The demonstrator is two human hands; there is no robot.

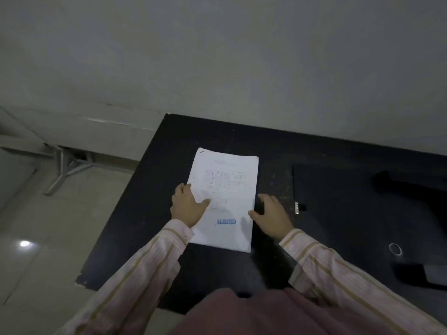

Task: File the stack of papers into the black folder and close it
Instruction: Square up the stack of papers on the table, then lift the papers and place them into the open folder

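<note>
A white stack of papers (227,184) with a blue "REJECTED" stamp lies flat on the black table (150,189). My left hand (187,204) rests on the stack's left edge, fingers spread, thumb lying on the top sheet. My right hand (272,215) touches the stack's right edge with fingers apart, mostly on the table. The black folder (338,201) lies to the right of the papers, dark against the table, with a small metal clip (296,208) at its left edge. Whether the folder lies open or closed is hard to tell.
The table stands against a grey wall (242,56). A metal ring (395,249) and dark shapes (411,187) sit at the right. The table's left edge drops to a tiled floor (48,226) with a metal furniture leg (65,172).
</note>
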